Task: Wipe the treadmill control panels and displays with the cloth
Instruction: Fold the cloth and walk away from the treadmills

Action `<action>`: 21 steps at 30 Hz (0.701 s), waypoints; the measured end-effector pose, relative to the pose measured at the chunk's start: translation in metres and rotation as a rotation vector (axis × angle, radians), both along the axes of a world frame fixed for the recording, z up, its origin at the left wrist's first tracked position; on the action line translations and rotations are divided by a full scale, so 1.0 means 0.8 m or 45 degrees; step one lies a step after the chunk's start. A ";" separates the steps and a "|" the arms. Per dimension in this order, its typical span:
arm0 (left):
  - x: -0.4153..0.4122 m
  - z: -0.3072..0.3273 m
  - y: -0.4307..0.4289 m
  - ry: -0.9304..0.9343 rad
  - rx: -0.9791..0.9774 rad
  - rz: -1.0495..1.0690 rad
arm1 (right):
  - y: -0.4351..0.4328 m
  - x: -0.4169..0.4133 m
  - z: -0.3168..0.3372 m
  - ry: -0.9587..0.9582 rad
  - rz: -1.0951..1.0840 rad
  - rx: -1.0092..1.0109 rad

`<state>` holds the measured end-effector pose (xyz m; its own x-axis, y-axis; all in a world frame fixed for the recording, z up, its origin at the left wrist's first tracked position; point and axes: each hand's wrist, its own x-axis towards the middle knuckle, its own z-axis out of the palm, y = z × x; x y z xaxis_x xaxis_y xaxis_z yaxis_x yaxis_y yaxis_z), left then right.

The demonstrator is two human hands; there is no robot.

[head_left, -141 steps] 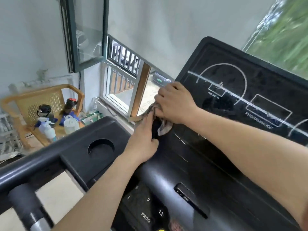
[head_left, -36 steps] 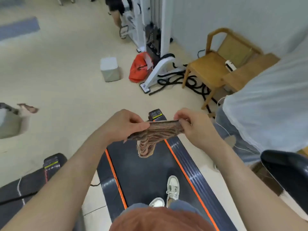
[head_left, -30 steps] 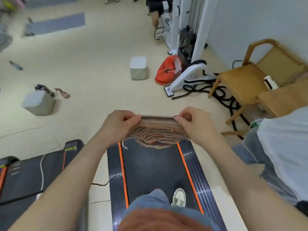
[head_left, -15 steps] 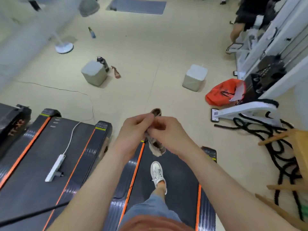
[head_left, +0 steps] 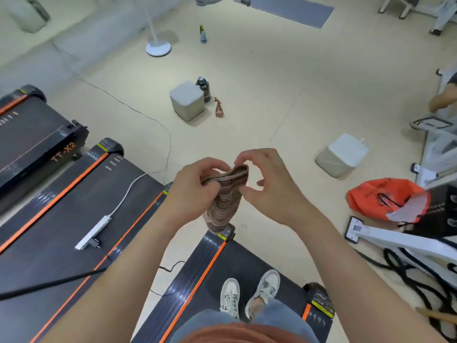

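Cloth [head_left: 226,196]: striped brown, folded, held in mid-air at centre of head view, lower end hanging down over the far end of the treadmill belt [head_left: 247,276].
Floor [head_left: 272,82]: pale beige, fills far half of view.
Treadmills: person stands on near-right belt, white sneakers [head_left: 249,293] on it; second belt [head_left: 61,231] to the left with a white power strip [head_left: 92,233] lying on it; third treadmill [head_left: 29,139] at far left, marked TT-X2.
Room items: two grey cube stools, one far-centre [head_left: 187,100] with a dark bottle [head_left: 204,87] just beside it, one at right [head_left: 342,154]; orange bag [head_left: 385,199] at right; fan base [head_left: 158,48] far; grey mat [head_left: 289,8] far.
Left hand [head_left: 197,191]: fingers curled, gripping cloth's top fold.
Right hand [head_left: 268,184]: fingers bent, loosely spread, fingertips at cloth's upper right edge; firm grip cannot be told.
Control panels: out of view.
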<state>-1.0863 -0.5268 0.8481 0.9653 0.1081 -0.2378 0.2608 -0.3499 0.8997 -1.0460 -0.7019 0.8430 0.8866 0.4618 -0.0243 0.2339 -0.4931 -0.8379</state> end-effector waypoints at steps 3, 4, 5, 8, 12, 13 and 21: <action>0.047 0.015 0.006 -0.039 -0.052 0.027 | -0.006 0.067 -0.002 0.199 0.176 0.133; 0.064 0.016 0.007 -0.077 -0.045 0.058 | -0.006 0.088 -0.006 0.209 0.188 0.173; 0.078 0.017 0.011 -0.117 -0.009 0.108 | -0.004 0.109 -0.009 0.185 0.181 0.176; 0.131 0.013 0.027 -0.171 0.176 0.192 | -0.001 0.175 -0.012 0.015 0.112 0.144; 0.198 0.000 0.044 -0.165 0.300 0.276 | 0.013 0.255 -0.008 -0.110 0.142 0.102; 0.216 -0.006 0.048 -0.172 0.300 0.296 | 0.018 0.277 -0.009 -0.106 0.148 0.104; 0.410 -0.111 0.097 -0.331 0.459 0.311 | 0.076 0.499 -0.104 -0.112 0.201 0.106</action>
<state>-0.7580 -0.4490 0.7592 0.9240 0.3689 0.1009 0.1574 -0.6072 0.7788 -0.6470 -0.6414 0.7596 0.8001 0.5923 0.0946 0.3771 -0.3741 -0.8472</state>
